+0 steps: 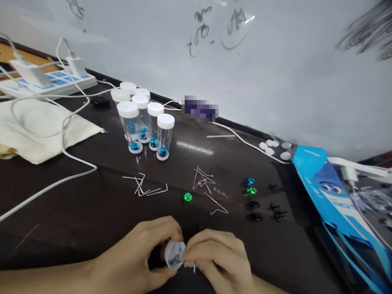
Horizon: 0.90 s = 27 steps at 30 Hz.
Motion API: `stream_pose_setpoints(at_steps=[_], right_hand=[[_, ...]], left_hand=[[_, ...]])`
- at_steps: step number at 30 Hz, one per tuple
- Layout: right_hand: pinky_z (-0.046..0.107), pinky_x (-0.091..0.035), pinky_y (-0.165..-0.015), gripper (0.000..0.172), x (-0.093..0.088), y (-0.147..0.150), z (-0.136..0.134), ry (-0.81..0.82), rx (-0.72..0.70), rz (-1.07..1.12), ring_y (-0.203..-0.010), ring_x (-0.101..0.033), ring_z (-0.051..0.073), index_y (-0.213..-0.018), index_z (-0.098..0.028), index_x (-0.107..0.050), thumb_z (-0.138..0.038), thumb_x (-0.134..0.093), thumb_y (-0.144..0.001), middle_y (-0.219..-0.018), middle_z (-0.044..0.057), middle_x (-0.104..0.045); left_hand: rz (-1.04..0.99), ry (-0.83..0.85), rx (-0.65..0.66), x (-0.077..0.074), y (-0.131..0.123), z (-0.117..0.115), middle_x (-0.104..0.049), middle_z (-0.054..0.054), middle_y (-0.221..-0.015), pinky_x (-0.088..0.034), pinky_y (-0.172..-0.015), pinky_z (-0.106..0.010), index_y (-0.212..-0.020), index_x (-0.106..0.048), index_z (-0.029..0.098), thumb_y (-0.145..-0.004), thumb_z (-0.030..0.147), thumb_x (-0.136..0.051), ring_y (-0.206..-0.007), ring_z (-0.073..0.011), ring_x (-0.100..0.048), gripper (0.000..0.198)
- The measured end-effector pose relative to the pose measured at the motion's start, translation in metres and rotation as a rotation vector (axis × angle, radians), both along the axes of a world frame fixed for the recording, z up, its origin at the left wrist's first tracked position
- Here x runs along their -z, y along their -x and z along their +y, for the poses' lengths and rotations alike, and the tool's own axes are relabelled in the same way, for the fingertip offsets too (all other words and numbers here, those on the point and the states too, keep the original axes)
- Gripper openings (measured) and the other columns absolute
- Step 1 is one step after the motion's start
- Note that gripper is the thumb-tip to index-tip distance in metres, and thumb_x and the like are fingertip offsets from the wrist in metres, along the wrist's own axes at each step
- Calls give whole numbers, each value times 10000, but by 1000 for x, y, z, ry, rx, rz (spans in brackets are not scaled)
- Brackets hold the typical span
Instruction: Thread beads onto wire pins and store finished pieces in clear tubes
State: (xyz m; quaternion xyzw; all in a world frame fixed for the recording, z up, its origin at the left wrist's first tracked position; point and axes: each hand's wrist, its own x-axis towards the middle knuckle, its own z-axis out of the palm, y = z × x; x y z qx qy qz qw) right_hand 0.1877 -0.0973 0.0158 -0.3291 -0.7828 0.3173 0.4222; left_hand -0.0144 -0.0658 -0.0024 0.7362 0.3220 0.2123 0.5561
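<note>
Low in the view, my left hand (143,253) is curled around a short clear tube (175,254), whose round end faces the camera with dark shapes showing in it. My right hand (219,255) touches the tube's right edge with its fingers pinched together; a thin pale rod end (194,268) sticks out below them. Beyond the hands lie a green metal part (188,197), several bent wires (203,179) with small coloured ends, and several L-shaped hex keys (141,185).
Several capped tubes (165,136) with blue parts stand at back left. Blue, green and black parts (253,205) lie right, near white caps (285,156) and a blue package (324,188). A cloth (45,126), white cable (76,175) and power strip (58,83) occupy the left.
</note>
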Motion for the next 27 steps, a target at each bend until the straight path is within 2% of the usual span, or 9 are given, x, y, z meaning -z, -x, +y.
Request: stream_pose_setpoints(at_steps=[10,18,27], right_hand=[[264,-587,-638,234,-4,1,-2,16,-33,-44,-696,-707,158,-1038,-241,-706,-149,-505,-961,-846,59,-743],[254,-590,-676,254,0,0,-1,6,-43,-49,-735,-708,153,-1070,-235,-696,-83,-561,-917,-884,60,-736],[268,-576,-632,284,1,-1,-2,10,19,-68,-713,-679,161,-1074,-224,-695,-51,-543,-907,-864,65,-711]], left_hand=[[29,-4,-18,-1,0,0,-642,34,-845,-467,-644,-215,-828,-585,228,-716,76,-642,-715,-133,-592,198],[22,1,-20,-4,1,1,-636,37,-830,-464,-640,-215,-803,-584,224,-710,68,-644,-711,-132,-590,192],[29,72,-64,-5,2,0,-639,40,-801,-468,-640,-226,-839,-598,224,-718,85,-657,-709,-139,-594,193]])
